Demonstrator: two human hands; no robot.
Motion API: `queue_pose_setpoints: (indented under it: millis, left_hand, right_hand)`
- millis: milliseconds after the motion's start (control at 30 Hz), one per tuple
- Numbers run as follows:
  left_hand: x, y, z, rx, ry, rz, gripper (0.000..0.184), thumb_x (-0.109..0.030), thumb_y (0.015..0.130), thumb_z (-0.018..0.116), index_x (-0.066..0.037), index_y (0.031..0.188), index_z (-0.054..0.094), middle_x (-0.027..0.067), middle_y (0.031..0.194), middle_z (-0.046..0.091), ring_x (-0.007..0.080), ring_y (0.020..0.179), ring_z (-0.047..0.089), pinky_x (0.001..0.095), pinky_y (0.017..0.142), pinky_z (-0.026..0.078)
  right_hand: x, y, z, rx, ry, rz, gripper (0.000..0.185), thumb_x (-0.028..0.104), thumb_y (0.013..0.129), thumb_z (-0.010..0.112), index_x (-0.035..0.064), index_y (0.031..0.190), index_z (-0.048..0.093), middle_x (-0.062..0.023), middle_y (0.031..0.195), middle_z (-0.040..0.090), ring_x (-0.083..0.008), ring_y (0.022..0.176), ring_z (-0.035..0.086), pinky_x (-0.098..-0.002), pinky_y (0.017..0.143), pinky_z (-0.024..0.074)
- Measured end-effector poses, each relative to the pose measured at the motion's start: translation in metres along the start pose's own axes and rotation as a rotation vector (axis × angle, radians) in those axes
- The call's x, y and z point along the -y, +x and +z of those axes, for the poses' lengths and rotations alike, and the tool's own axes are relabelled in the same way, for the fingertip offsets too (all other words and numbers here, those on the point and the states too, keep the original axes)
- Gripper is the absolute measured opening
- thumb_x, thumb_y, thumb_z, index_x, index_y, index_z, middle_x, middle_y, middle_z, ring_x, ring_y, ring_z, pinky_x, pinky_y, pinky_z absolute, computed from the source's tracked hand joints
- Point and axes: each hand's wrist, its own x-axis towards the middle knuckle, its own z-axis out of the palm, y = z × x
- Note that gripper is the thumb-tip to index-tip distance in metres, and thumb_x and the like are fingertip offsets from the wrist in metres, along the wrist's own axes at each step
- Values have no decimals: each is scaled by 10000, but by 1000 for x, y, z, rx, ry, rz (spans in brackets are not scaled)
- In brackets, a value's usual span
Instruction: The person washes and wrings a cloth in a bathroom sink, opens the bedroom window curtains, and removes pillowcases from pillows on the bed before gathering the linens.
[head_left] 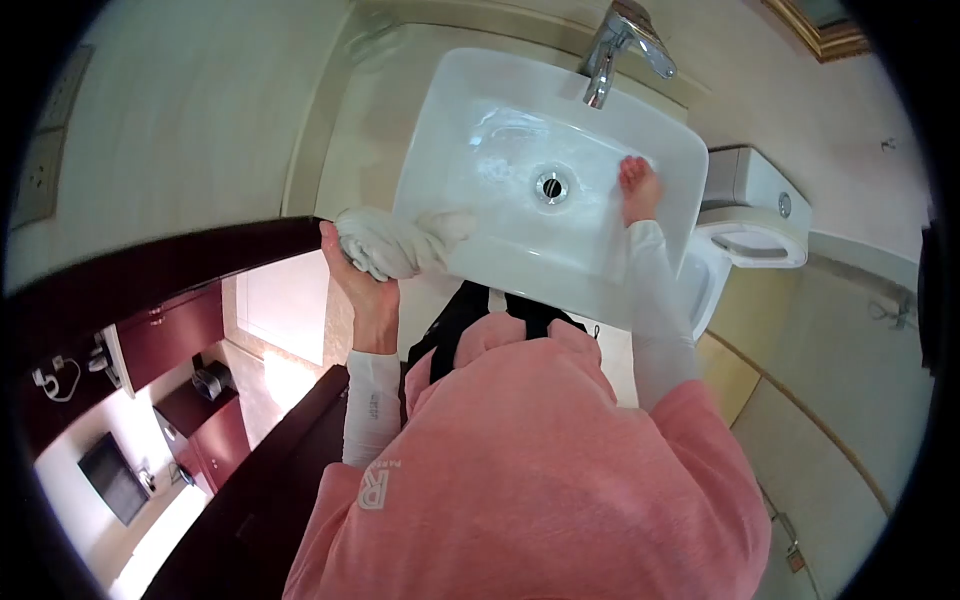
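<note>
My left hand (pixel 364 292) holds a bunched, twisted white cloth (pixel 385 243) at the left front rim of the white sink (pixel 425 150). The thumb is outside the bundle and the fingers are mostly hidden under it; one end of the cloth hangs over the rim into the basin. My right hand (pixel 638 190) is inside the basin near its right wall, fingers curled together, with nothing visible in it. Between the hands lies the round metal drain (pixel 551 187). A chrome faucet (pixel 610 58) stands at the back rim above the basin.
A toilet (pixel 745 235) with its lid raised stands right of the sink. A dark wooden door frame (pixel 170 255) runs along the left, close to my left hand. Beyond it are red cabinets (pixel 190 335). A gold frame (pixel 825 35) hangs at the upper right.
</note>
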Motion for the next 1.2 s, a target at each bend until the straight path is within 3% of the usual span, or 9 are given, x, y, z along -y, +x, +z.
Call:
queue_pose_setpoints:
  millis: [67,300,400,433,500,800,900,1100,1200]
  left_hand:
    - [-5,10,2,-6,-39,-32,414,-522,869,486,-123,965,541,29,929,572,194,930,554,383,841,449]
    - [-13,-23,3,0,-149,7,414,-504,878,505,-109,983,567,23,933,601,176,886,583,355,838,468]
    - [-17,-31,-29,60,-527,-315,411,-537,865,511,-143,949,588,9,923,611,173,910,572,362,841,455]
    - [-14,-35,-42,64,-527,-301,411,-498,890,494,-126,1041,578,13,1057,593,169,1040,537,385,937,406]
    - [-19,-44,-59,17,-541,-255,419,-496,902,472,-122,1057,577,19,1072,593,175,1045,541,389,942,409]
    - [-77,-73,-176,-102,-737,-45,370,-440,914,491,-104,1057,556,39,1038,600,166,972,572,342,875,460]
    - [-113,-75,-242,-137,-691,184,348,-395,915,514,-104,1106,531,44,1076,586,159,978,570,332,868,464]
    - [-220,-132,-348,-348,-199,626,485,-159,845,633,-46,1273,434,75,1156,522,141,1054,502,286,905,421]
    - [-258,-148,-380,-433,167,770,495,-122,824,652,-45,1267,443,87,1184,513,146,1077,495,274,922,406]
  right_hand:
    - [-32,34,-1,539,-109,222,325,243,906,495,-11,1101,549,-94,995,631,-171,857,603,-262,745,470]
    - [82,-89,97,739,-296,175,488,305,923,474,-30,1275,424,-207,1181,556,-272,1086,566,-355,940,449]
    - [97,-102,68,400,-1954,-878,217,209,844,594,22,929,667,-113,870,663,-211,854,625,-359,772,483]
    - [97,-101,68,542,-1730,-1205,175,152,836,608,4,908,666,-136,899,660,-209,861,621,-341,790,479]
    - [88,-176,117,591,-1023,-559,233,127,860,598,-44,1017,617,-146,996,639,-235,836,600,-303,806,466]
    - [-73,-408,253,1700,-958,-1341,686,176,744,696,-12,1320,374,-201,1176,540,-389,1097,489,-430,977,333]
    - [-131,-447,298,1889,-841,-896,719,190,728,738,-3,1312,366,-217,1193,516,-347,1134,472,-451,937,375]
    - [-265,-524,345,1713,-740,1059,652,530,866,469,61,1314,398,-111,1237,520,-279,1051,539,-396,900,438]
    - [-291,-575,382,1542,-724,1263,675,589,904,318,68,1327,396,-103,1253,515,-268,1078,533,-400,903,448]
